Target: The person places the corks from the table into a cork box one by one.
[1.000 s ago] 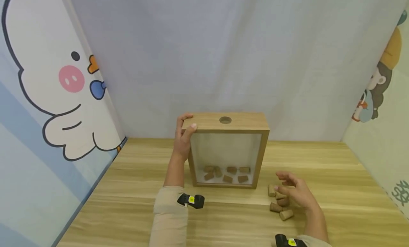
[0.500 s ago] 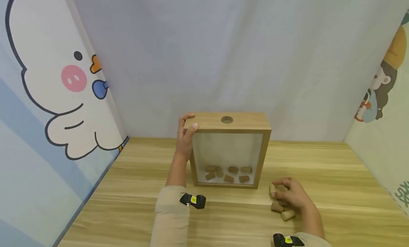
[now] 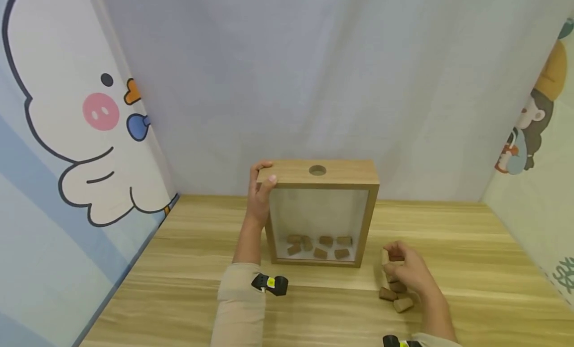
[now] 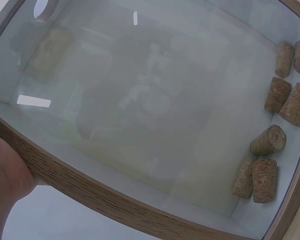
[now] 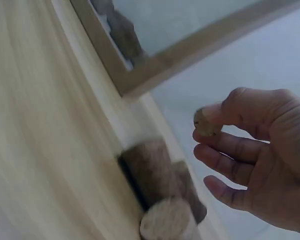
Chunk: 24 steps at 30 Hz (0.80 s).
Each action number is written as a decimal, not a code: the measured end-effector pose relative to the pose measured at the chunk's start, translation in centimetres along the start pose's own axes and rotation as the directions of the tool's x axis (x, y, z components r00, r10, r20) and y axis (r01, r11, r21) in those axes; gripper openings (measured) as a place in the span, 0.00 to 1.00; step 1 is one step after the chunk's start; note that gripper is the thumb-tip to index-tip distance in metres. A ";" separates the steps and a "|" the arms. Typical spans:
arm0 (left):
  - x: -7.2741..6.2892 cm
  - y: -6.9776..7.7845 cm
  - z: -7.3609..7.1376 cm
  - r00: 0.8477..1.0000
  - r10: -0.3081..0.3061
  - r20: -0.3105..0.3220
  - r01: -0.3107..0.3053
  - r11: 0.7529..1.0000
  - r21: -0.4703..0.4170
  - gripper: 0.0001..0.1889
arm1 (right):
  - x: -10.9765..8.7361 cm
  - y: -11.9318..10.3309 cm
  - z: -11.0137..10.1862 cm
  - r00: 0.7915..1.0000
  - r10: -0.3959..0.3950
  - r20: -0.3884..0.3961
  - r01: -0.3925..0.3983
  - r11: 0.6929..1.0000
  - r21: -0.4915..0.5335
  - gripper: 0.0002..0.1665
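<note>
In the head view a wooden-framed box [image 3: 317, 186] with a clear front and a round hole [image 3: 317, 170] in its top stands upright on the table. My left hand [image 3: 258, 200] grips its upper left corner, thumb on the front edge of the top. Several corks [image 4: 264, 180] lie along the bottom inside the box. To the right of the box, my right hand [image 3: 414, 272] pinches a cork [image 5: 206, 123] between thumb and fingertips, raised off the table. Below that hand a few loose corks [image 3: 403, 304] lie close together, partly hidden in the head view.
The wood-grain table [image 3: 202, 297] reaches back to a pale curtain [image 3: 269, 87]. Cartoon-printed panels [image 3: 54, 112] flank it on both sides. A black wrist camera [image 3: 271, 283] sits on the left sleeve.
My right hand came down to the loose corks, closed its thumb and fingers on one, and has lifted it slightly. The left hand and the box stay in place.
</note>
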State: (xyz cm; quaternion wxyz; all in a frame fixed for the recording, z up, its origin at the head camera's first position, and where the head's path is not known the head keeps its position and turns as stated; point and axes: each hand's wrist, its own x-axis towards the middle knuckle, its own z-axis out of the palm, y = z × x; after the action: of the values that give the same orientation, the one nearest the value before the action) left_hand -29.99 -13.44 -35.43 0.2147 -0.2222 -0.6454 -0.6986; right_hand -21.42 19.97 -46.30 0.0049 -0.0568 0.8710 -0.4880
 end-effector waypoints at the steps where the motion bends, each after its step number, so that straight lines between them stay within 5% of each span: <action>1: 0.0 0.0 -0.1 1.000 0.004 -0.003 -0.004 1.000 -0.003 0.25 | 0.1 -0.5 0.2 1.000 -0.016 -0.009 0.016 1.000 0.015 0.28; 7: 0.0 -0.1 -0.1 1.000 0.018 0.007 -0.018 1.000 -0.019 0.24 | 0.5 -3.4 1.1 0.993 -0.100 -0.062 0.108 0.982 0.156 0.28; 15: -0.1 0.0 0.0 1.000 0.010 0.009 -0.009 1.000 -0.006 0.24 | -0.4 -7.9 0.5 0.987 -0.114 -0.113 0.147 0.923 0.354 0.29; 19: -0.1 0.0 0.0 1.000 0.009 0.010 -0.009 1.000 -0.021 0.24 | -0.8 -10.7 -0.4 0.941 -0.276 -0.196 0.338 0.806 0.487 0.23; 24: -0.2 0.1 -0.1 1.000 0.004 0.006 -0.004 1.000 -0.022 0.24 | -0.2 -14.7 -1.7 0.803 -0.526 -0.281 0.584 0.600 0.547 0.21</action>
State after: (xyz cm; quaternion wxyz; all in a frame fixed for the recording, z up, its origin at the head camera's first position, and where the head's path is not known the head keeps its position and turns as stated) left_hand -29.83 -13.54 -35.47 0.2116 -0.2282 -0.6379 -0.7045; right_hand -19.91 13.84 -32.92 -0.1681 -0.2977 0.6033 -0.7205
